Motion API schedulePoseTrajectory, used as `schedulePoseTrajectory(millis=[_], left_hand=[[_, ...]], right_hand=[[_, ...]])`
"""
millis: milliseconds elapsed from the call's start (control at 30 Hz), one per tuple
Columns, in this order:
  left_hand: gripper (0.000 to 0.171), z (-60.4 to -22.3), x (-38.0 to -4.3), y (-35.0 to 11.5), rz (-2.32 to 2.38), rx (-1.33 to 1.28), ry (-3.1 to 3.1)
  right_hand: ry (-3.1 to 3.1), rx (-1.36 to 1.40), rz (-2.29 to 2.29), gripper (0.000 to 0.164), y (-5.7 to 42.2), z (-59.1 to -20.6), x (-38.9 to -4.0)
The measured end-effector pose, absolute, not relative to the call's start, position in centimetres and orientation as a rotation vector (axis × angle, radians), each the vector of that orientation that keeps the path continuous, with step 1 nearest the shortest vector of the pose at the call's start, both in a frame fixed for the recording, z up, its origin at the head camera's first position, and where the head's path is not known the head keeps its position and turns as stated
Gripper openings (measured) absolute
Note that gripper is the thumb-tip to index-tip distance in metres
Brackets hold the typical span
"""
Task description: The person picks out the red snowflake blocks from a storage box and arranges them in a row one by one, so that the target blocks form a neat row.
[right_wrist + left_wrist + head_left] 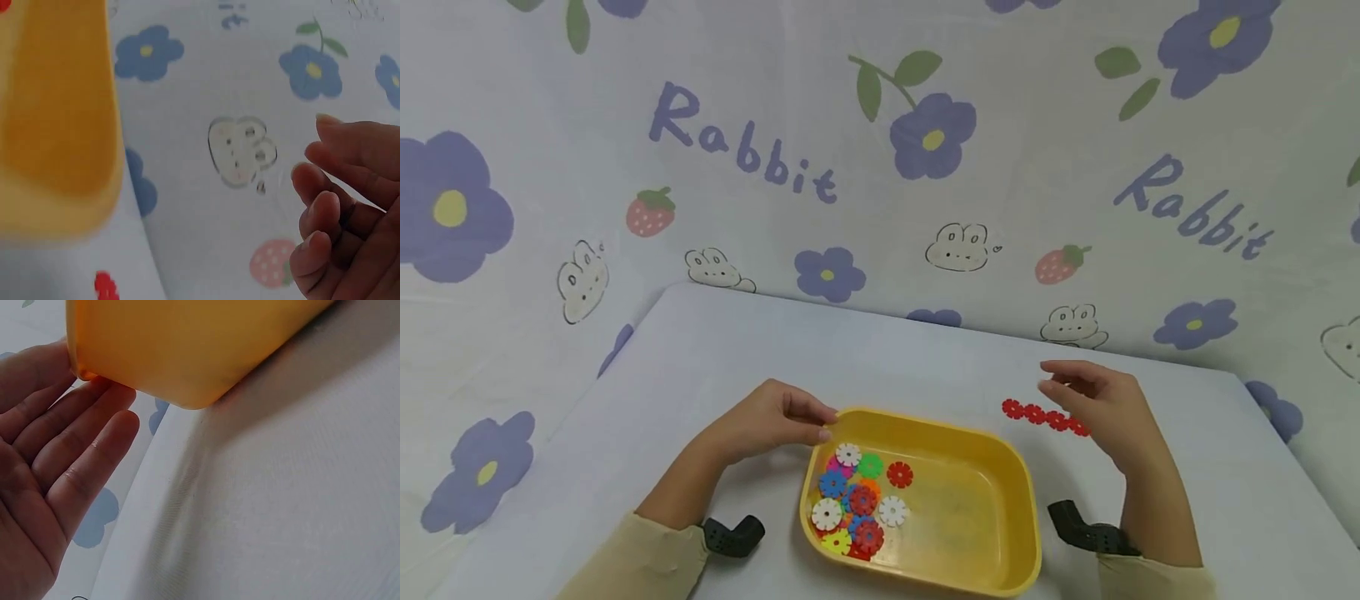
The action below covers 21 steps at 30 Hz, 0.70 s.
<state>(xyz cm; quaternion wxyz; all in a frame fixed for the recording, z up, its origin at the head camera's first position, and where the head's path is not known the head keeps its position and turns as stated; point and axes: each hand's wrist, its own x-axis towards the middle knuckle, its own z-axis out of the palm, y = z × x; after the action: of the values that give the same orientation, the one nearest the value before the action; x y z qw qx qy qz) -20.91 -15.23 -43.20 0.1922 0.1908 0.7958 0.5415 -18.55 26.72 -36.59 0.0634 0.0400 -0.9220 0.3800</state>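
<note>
A yellow plastic tray (970, 433) lies on the table, with a heap of colourful notched discs (862, 500) at its left end. My left hand (772, 422) holds the tray's far left corner by the rim, its fingertips (122, 425) against the outside of the tray in the left wrist view. Beyond the tray on the right, a row of joined red notched discs (1035, 414) lies on the table. Just over that row hovers my right hand (1101, 408), fingers loosely bent with nothing between them; it hides the row's right end.
A white cloth covers the table (760, 333). Behind it hangs a patterned backdrop (865, 200) with flowers and rabbits. Black wrist-worn devices sit at the left cuff (733, 536) and right cuff (1090, 529), on either side of the tray.
</note>
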Motion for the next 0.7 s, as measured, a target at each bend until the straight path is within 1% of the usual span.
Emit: schedulePoseTrajectory(millis=[133, 233, 400, 533, 700], left_hand=[[0.030, -43.3, -20.8, -15.1, 1.520, 0.531, 2.216], [0.031, -42.9, -20.8, -15.1, 1.516, 0.529, 2.218], [0.030, -42.7, -20.8, -15.1, 1.502, 0.535, 2.228], [0.028, -43.0, -20.9, -14.9, 1.507, 0.532, 2.222], [0.028, -42.9, -20.8, -15.1, 1.521, 0.543, 2.209]], right_hand=[[-2.792, 0.470, 1.215, 0.029, 22.9, -35.1, -18.4], [-2.870, 0.687, 1.210, 0.022, 20.1, -34.4, -18.9], [-3.092, 1.018, 1.179, 0.021, 15.4, -34.4, -19.7], [-3.294, 1.176, 1.077, 0.022, 12.5, -35.8, -20.2], [-3.467, 1.220, 0.905, 0.023, 10.1, -37.8, -20.4]])
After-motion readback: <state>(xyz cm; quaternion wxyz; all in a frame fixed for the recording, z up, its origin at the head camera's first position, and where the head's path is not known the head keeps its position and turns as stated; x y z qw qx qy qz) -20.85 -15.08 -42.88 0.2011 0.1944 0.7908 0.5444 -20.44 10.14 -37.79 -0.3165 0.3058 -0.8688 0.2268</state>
